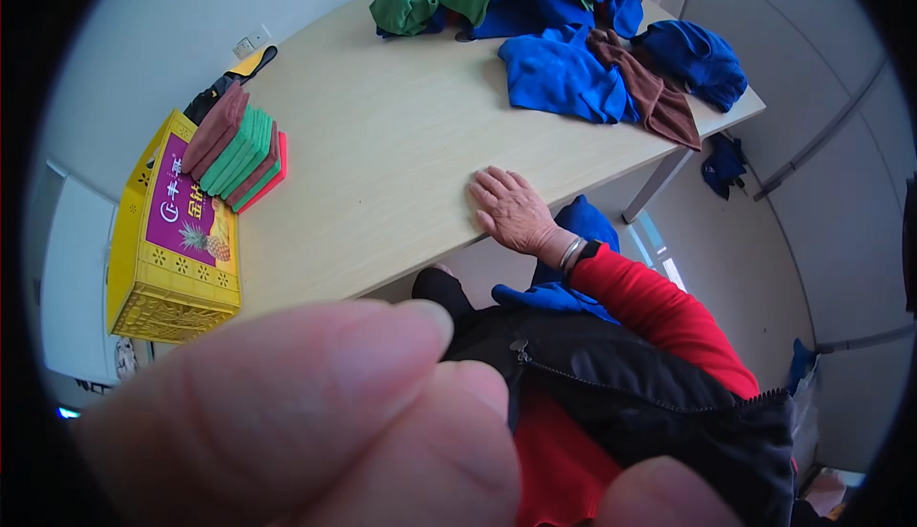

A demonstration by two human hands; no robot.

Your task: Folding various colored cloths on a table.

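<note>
Very near the lens, my left hand (315, 412) fills the lower left, large and blurred. Two of its fingers press together, and whatever they may hold is hidden. Another fingertip (669, 498) pokes up at the lower edge; which hand it belongs to is unclear. My right hand (516, 210) lies flat on the near edge of the pale wooden table (373, 145), palm down and holding nothing. A bracelet and a dark wristband circle that wrist below a red sleeve (659, 312). Blue cloth (578, 231) hangs under the table edge by my right wrist.
A stack of folded brown, green and red cloths (239, 150) stands beside a yellow basket (177, 283) with a purple panel. Crumpled blue, green and brown cloths (564, 73) heap at the far right. More dark blue cloth (723, 166) lies on the floor beyond the table leg (659, 183).
</note>
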